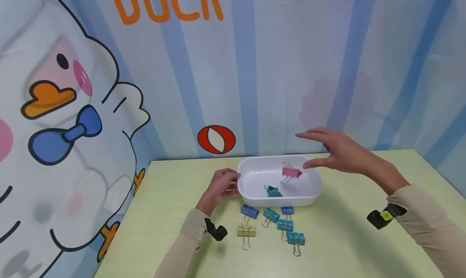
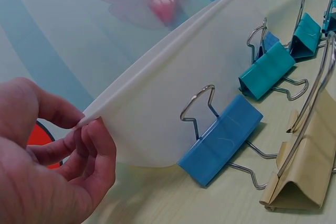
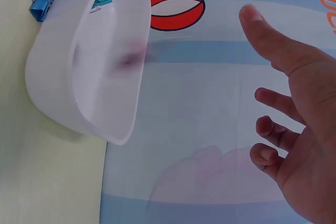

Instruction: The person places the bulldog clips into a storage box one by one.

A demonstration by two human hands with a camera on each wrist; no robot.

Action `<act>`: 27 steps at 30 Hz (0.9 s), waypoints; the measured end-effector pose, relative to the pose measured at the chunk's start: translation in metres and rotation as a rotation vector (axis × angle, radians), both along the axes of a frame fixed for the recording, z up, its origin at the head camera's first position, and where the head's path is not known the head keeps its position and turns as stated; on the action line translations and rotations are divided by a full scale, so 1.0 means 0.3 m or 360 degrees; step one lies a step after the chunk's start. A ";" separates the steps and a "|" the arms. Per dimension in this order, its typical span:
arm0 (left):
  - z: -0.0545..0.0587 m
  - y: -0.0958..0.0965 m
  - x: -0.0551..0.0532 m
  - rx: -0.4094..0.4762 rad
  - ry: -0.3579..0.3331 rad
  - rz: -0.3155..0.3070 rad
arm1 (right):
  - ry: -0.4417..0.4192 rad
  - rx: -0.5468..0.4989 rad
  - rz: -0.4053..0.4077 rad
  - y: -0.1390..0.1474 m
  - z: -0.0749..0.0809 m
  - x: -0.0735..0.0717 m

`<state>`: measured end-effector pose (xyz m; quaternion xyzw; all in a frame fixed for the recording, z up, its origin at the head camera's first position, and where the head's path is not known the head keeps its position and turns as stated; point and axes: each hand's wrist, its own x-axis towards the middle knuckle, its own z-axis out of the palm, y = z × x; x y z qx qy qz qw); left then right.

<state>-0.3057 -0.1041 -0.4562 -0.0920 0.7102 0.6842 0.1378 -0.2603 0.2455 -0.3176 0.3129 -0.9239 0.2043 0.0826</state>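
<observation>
My left hand [image 1: 217, 189] pinches the left rim of a white plastic tray [image 1: 251, 199] between thumb and fingers, as the left wrist view shows closely. My right hand [image 1: 344, 154] is held above the tray's right end, thumb and fingers spread apart with nothing between them. A pink binder clip [image 1: 291, 172] appears over the tray's interior, apart from the right hand; it is blurred in both wrist views. On the tray floor lies a teal binder clip [image 1: 274, 191].
In front of the tray, several binder clips lie on the pale table [image 1: 174, 197]: a blue clip [image 1: 249, 211], a gold clip [image 1: 246, 231], a teal clip [image 1: 296, 238] and others. Behind the table hangs a striped backdrop [image 1: 276, 88] with a duck print.
</observation>
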 end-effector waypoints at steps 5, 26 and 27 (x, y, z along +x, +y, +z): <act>0.001 0.003 0.001 -0.0001 0.0007 0.0003 | -0.0001 0.0017 0.0017 -0.005 0.002 0.021; -0.003 0.002 0.000 0.0013 0.0009 0.0003 | -0.0264 0.0006 0.0241 -0.075 -0.123 0.192; -0.004 0.002 0.000 0.0013 0.0006 0.0005 | -0.0280 0.0010 0.0253 -0.079 -0.134 0.200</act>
